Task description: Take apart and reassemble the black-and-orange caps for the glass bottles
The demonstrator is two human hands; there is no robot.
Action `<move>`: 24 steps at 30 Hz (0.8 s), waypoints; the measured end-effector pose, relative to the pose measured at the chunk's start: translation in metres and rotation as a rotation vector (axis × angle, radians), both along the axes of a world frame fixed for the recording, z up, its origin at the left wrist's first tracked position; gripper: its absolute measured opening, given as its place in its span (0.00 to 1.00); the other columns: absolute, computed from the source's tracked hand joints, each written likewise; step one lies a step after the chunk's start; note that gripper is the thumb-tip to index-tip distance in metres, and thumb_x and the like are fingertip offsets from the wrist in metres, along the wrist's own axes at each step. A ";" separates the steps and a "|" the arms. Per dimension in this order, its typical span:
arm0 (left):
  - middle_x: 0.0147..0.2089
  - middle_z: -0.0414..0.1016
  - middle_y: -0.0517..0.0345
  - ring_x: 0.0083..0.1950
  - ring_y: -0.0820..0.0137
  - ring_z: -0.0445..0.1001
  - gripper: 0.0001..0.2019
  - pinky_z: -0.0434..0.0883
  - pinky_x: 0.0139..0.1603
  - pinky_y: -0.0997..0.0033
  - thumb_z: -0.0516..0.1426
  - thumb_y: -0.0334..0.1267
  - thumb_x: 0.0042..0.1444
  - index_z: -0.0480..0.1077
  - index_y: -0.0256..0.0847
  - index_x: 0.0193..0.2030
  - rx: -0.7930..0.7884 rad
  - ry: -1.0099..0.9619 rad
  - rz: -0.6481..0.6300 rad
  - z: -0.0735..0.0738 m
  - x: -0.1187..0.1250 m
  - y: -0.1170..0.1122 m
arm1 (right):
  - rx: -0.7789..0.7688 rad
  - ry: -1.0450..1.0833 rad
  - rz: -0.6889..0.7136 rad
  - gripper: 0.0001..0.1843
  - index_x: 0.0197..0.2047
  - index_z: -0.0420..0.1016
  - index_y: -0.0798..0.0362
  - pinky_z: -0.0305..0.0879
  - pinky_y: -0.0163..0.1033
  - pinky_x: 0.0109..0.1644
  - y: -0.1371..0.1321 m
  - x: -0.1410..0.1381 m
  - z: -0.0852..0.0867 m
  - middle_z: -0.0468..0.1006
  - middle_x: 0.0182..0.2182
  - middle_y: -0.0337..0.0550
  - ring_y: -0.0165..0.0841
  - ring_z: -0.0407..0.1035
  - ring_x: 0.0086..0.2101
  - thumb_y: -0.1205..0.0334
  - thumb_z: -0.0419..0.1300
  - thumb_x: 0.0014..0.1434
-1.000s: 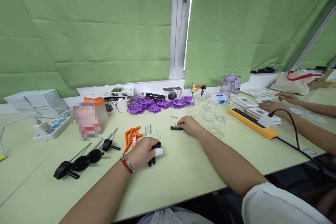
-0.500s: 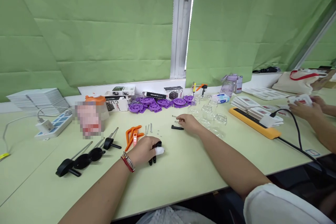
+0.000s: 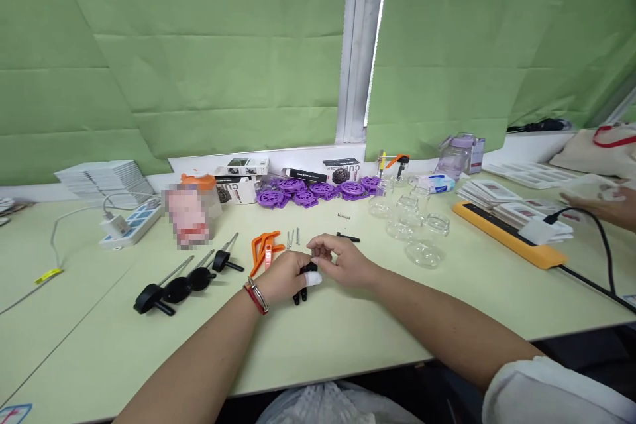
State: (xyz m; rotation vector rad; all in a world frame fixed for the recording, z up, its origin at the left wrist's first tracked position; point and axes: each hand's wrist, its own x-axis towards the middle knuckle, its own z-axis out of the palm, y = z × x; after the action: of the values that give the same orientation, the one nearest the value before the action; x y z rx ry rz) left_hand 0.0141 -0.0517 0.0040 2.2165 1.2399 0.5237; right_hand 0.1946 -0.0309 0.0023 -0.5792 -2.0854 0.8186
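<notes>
My left hand [image 3: 284, 277], with a white wrap on one fingertip, is closed around a small black plastic part [image 3: 301, 293] near the middle of the table. My right hand [image 3: 342, 261] sits right beside it, fingers pinched on a small spring-like piece [image 3: 316, 252] at the left fingertips. Just beyond lie orange plastic clips [image 3: 262, 249], a few metal pins [image 3: 293, 237], a loose spring [image 3: 344, 216] and a thin black rod [image 3: 348, 237].
Black knobbed shafts [image 3: 183, 281] lie to the left. Purple wheels [image 3: 318, 191] and small boxes line the back. Clear glass jars [image 3: 416, 232] stand right of centre, beside an orange power strip [image 3: 507, 236]. Another person's hand [image 3: 599, 202] holds cards at far right. A white power strip [image 3: 130, 225] sits far left.
My right hand has drawn back from the black rod to meet my left hand, bringing a small piece. The view has shifted left. The other person's hands moved rightward.
</notes>
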 end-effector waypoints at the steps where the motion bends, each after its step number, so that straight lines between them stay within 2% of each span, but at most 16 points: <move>1: 0.25 0.68 0.61 0.27 0.75 0.61 0.16 0.58 0.28 0.76 0.56 0.50 0.52 0.68 0.36 0.27 -0.004 -0.002 0.001 0.000 0.000 0.000 | -0.006 -0.004 -0.010 0.15 0.46 0.69 0.53 0.63 0.34 0.34 0.001 0.000 -0.002 0.71 0.31 0.39 0.28 0.65 0.31 0.71 0.56 0.53; 5: 0.25 0.68 0.61 0.26 0.75 0.61 0.16 0.58 0.28 0.76 0.56 0.49 0.52 0.69 0.36 0.27 0.002 0.003 0.003 -0.001 0.000 0.000 | 0.010 -0.030 -0.021 0.14 0.45 0.70 0.53 0.62 0.34 0.33 0.003 0.003 -0.002 0.73 0.30 0.39 0.28 0.65 0.30 0.69 0.57 0.54; 10: 0.24 0.67 0.62 0.26 0.75 0.60 0.13 0.58 0.27 0.76 0.57 0.46 0.52 0.69 0.36 0.27 0.010 0.014 0.012 -0.002 -0.001 0.001 | 0.090 -0.090 0.020 0.05 0.36 0.75 0.52 0.62 0.35 0.34 0.002 0.006 -0.001 0.74 0.33 0.43 0.30 0.66 0.30 0.66 0.58 0.55; 14: 0.22 0.63 0.63 0.24 0.76 0.57 0.14 0.56 0.25 0.76 0.57 0.47 0.51 0.67 0.37 0.25 0.005 0.034 0.041 -0.002 -0.001 0.001 | 0.055 -0.108 0.004 0.04 0.31 0.75 0.52 0.61 0.35 0.32 0.002 0.006 -0.004 0.73 0.33 0.43 0.29 0.65 0.29 0.62 0.60 0.55; 18: 0.22 0.64 0.63 0.24 0.76 0.57 0.14 0.56 0.26 0.76 0.57 0.46 0.51 0.67 0.37 0.24 0.033 0.059 0.034 -0.001 0.000 0.000 | 0.009 -0.098 -0.019 0.05 0.26 0.73 0.53 0.60 0.34 0.31 0.001 0.003 -0.005 0.72 0.30 0.42 0.28 0.63 0.27 0.63 0.61 0.53; 21: 0.23 0.65 0.63 0.25 0.75 0.60 0.13 0.57 0.27 0.76 0.58 0.45 0.50 0.69 0.37 0.25 0.066 0.080 0.014 0.002 -0.005 0.003 | -0.084 -0.096 -0.063 0.03 0.27 0.71 0.53 0.58 0.33 0.30 -0.001 0.000 -0.005 0.71 0.27 0.39 0.27 0.62 0.26 0.65 0.60 0.52; 24: 0.26 0.69 0.61 0.28 0.74 0.64 0.12 0.60 0.29 0.76 0.57 0.45 0.52 0.72 0.38 0.32 0.099 -0.009 0.049 0.006 -0.016 0.009 | -0.289 -0.089 -0.135 0.03 0.30 0.70 0.53 0.55 0.32 0.26 0.002 -0.003 -0.009 0.68 0.23 0.35 0.26 0.60 0.24 0.63 0.60 0.51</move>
State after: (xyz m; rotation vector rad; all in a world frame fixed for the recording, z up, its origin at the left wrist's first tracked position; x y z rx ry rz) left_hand -0.0016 -0.0427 0.0102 2.2670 1.2927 0.6254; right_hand 0.1912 -0.0287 -0.0072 -0.9159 -1.9949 1.0393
